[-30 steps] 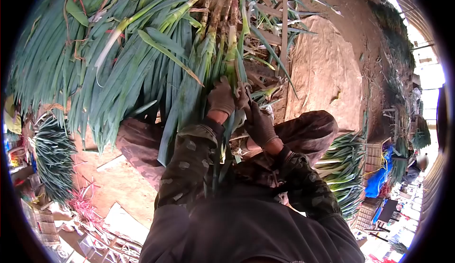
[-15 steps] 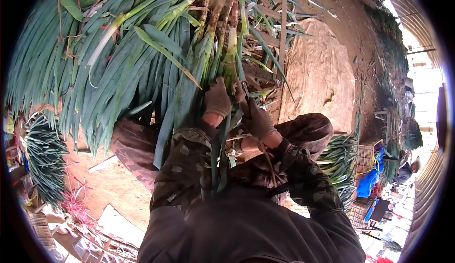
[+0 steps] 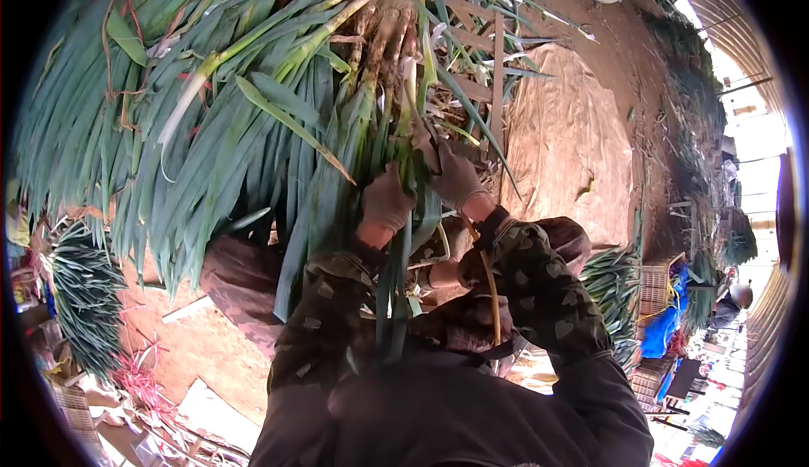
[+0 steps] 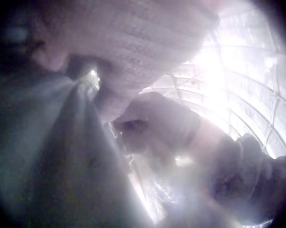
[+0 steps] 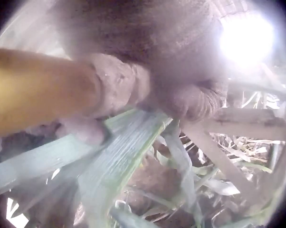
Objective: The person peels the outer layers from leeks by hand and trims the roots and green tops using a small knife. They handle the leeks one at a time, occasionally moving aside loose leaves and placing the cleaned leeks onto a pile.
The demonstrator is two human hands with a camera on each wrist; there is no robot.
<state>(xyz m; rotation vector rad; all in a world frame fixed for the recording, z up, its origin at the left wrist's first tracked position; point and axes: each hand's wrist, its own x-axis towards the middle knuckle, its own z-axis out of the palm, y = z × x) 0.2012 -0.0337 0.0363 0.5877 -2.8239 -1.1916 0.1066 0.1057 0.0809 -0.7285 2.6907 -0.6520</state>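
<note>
My gloved left hand (image 3: 388, 202) grips the green leaves of a long green onion (image 3: 408, 75); its pale stalk points away from me. Those broad leaves (image 4: 76, 166) look blurred below the glove in the left wrist view. Close to the right of the stalk, my gloved right hand (image 3: 458, 179) curls round a dark tool, mostly hidden by the glove. From it a yellow-brown hose (image 3: 491, 298) drops across my lap. The hose end (image 5: 43, 92) and a whitish fitting (image 5: 117, 83) enter the fist in the right wrist view, above a torn green leaf (image 5: 124, 152).
A big heap of green onions (image 3: 244, 138) spreads ahead and left. Wooden slats (image 3: 497, 80) and peelings lie right of the stalk, beside a brown sheet (image 3: 569, 143). Bundles (image 3: 80, 298) stand at the left; crates (image 3: 653, 294) stand at the right. My crossed legs (image 3: 244, 277) lie below.
My right hand has moved forward along the stalk, and more of the hose shows below it. The left hand has slid slightly back towards me. More of the stalk looks pale.
</note>
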